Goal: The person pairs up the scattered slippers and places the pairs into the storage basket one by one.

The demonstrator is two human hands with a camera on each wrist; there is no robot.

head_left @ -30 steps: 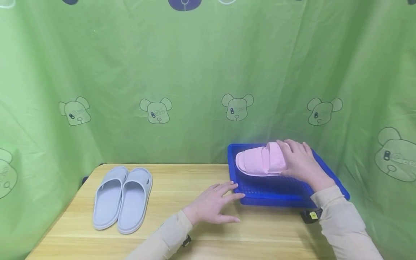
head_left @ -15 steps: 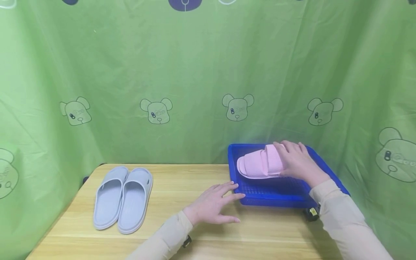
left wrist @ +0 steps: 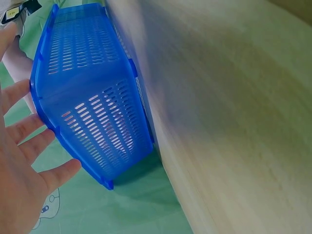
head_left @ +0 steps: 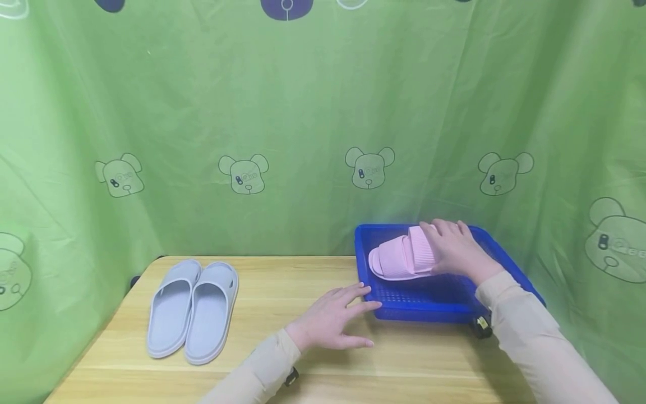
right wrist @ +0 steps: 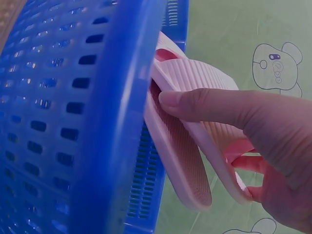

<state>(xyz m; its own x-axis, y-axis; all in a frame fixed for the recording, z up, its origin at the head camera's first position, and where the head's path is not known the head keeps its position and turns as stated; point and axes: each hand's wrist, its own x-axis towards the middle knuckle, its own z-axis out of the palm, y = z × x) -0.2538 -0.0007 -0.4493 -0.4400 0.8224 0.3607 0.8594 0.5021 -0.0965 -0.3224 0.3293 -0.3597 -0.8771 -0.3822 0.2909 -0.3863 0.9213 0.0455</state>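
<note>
A pink slipper (head_left: pixel 401 258) lies in the blue perforated basket (head_left: pixel 419 306) at the table's right rear. My right hand (head_left: pixel 454 249) grips it across the ribbed strap; in the right wrist view the thumb (right wrist: pixel 209 105) lies along the slipper (right wrist: pixel 185 151) beside the basket wall (right wrist: pixel 97 117). My left hand (head_left: pixel 335 317) rests flat on the wooden table with straight fingers touching the basket's left front corner; the left wrist view shows its fingers (left wrist: pixel 29 141) against the basket (left wrist: pixel 92 107). A pair of light blue slippers (head_left: pixel 192 308) sits side by side at the left.
A green curtain (head_left: pixel 303 123) printed with bear faces hangs close behind and around the wooden table (head_left: pixel 282 286). The basket overhangs the table's right side. A small black clip with a yellow tag (head_left: pixel 479 325) sits under my right sleeve.
My right hand has lowered the pink slipper slightly deeper into the basket and toward its back. The left hand and the blue slippers have not moved.
</note>
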